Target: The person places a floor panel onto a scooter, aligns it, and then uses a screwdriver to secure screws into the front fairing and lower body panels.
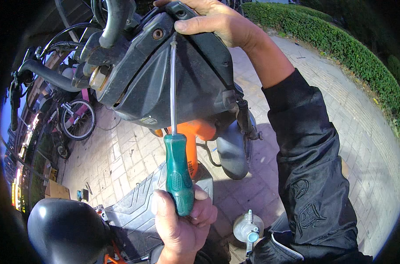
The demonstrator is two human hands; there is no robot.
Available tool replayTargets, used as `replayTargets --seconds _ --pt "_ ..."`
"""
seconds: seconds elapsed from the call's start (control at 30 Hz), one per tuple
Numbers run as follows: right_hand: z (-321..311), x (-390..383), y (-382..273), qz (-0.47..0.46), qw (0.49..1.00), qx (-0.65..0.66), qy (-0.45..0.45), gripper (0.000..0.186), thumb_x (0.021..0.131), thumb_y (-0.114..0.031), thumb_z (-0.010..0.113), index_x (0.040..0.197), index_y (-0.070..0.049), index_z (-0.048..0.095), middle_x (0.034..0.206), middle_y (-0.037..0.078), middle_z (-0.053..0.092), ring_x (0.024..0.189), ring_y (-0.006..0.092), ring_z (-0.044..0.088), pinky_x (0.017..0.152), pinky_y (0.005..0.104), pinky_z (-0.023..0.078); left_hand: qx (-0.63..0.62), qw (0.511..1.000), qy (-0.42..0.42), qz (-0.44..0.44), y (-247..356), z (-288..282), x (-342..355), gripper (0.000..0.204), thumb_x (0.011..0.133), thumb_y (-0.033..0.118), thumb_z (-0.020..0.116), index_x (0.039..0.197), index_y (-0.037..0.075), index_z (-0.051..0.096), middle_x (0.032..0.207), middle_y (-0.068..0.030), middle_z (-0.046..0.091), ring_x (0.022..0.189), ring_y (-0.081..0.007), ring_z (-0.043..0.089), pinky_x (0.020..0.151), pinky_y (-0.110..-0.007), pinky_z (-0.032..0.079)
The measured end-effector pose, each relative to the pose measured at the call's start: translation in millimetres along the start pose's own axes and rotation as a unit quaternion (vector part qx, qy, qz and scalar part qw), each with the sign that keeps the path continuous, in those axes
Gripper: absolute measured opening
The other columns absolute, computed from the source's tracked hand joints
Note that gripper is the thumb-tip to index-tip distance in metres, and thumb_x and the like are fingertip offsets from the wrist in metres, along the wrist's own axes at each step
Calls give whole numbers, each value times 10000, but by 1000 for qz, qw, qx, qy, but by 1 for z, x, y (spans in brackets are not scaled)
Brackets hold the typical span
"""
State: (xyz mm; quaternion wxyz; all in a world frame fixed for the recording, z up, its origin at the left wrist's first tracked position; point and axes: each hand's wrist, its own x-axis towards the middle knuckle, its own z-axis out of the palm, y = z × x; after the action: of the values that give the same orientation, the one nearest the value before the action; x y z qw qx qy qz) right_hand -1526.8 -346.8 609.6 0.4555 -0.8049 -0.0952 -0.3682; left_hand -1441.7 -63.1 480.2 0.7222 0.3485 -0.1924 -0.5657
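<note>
My left hand [182,224], palm up, is closed around the green handle of a screwdriver [179,174]. The long metal shaft points upward, its tip against a small screw [174,43] near the upper edge of a black plastic cover [149,92] on a scooter's front. At the top of that cover, my right hand [217,22] grips the edge, thumb pressed on the face and fingers over the top, mostly hidden. To the left of the tip, a recessed bolt [157,34] shows in the cover. Below it, an orange frame tube [191,152] leads down.
The handlebar [50,75] juts out left. A grey footboard [136,215] and black seat [68,231] lie below. Near my right sleeve stands a round container with a blue-topped nozzle [252,235]. Further off are a pink bicycle [78,119], a cardboard box [57,190] and a hedge [332,53].
</note>
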Motion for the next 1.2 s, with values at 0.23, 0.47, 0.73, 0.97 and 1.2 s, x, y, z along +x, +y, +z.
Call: replayTargets --seconds 0.23,0.47,0.73,0.97,1.2 --pt "5 -2 -6 12 1000 28 8 619 808 -166 684 1340 -21 403 1203 80 529 1076 161 494 928 287 397 4 1000 12 8 1 5 1 700 881 655 331 814 -2 563 525 37 313 416 -66 248 382 -226 207" --pt "5 -3 -8 25 999 16 13 654 794 -143 696 1356 -23 382 1210 86 526 1067 170 505 925 299 407 -3 998 -58 -13 5 -4 4 690 859 672 356 858 -4 496 572 -1 368 467 -92 301 445 -243 261" --pt "-8 0 2 26 999 -36 27 765 750 -163 730 1387 -25 330 1359 140 388 1220 220 387 1018 331 318 -5 998 -59 -8 4 1 1 667 882 648 337 828 10 521 549 23 338 436 -77 265 407 -232 228" --pt "-1 0 -3 38 999 0 -9 848 734 -160 718 1421 -16 243 1432 162 283 1298 242 291 1050 327 264 -7 999 -45 -18 7 1 0 671 894 636 316 828 6 537 538 33 337 427 -73 266 398 -226 223" --pt "-1 1 -9 49 999 -6 -21 923 695 -155 733 1433 -10 197 1397 128 337 1248 212 359 1023 308 303 3 999 -16 -28 16 7 -1 636 904 606 334 815 6 525 533 29 339 423 -78 264 395 -231 229"
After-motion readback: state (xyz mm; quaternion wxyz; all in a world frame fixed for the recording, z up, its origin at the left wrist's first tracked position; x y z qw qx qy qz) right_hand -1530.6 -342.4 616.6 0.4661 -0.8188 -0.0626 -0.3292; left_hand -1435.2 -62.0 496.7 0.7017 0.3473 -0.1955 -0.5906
